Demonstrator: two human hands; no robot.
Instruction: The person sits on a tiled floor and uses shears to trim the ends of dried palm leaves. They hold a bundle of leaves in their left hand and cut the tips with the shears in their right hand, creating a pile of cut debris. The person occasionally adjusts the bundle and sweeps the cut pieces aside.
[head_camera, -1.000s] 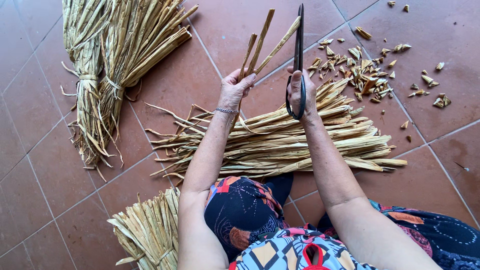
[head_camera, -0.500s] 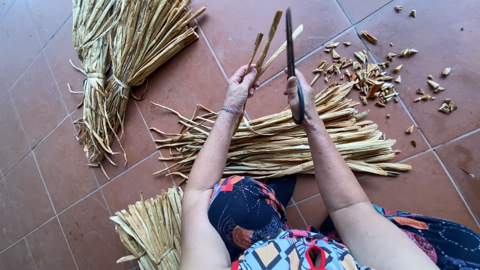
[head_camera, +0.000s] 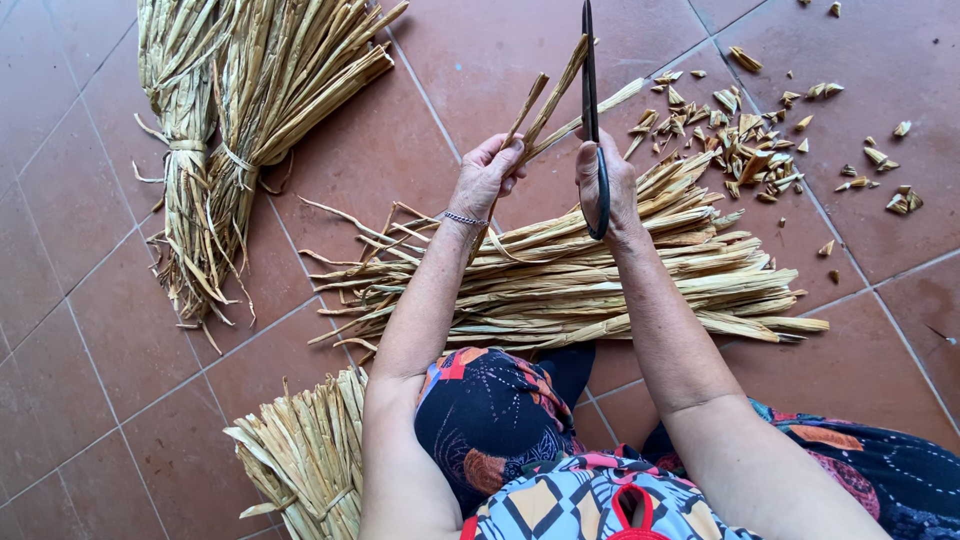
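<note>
Left hand (head_camera: 487, 172) up in front of the person, grip closed around a few dried reed stalks (head_camera: 548, 100) that fan upward and away from the knuckles. Right hand (head_camera: 606, 180) sits just to the right of those stalks, grip closed through the handle loops of a pair of long dark scissors (head_camera: 590, 90), blades pointing straight up and, from this angle, looking shut or nearly so; they are seen edge-on, so the gap is hard to read.

Here is the worry: the blades stand very close to the stalks and close to the left fingers (head_camera: 505, 152) too. If the stalks slip lower in that hold, the cut could land near the fingertips. The stalks are splayed, not bunched, so one may dodge the blades and come away uneven or split lengthwise.

Below the stalks lies the loose reed pile (head_camera: 600, 285) across the floor (head_camera: 420, 130) tiles, touching the lap; a dropped stalk would vanish into it. To the right of the stalks, cut scraps (head_camera: 745, 140) litter the tiles. Far left of them, tied bundles (head_camera: 215, 150) rest undisturbed, and another bundle (head_camera: 310, 460) sits low by the left elbow.
</note>
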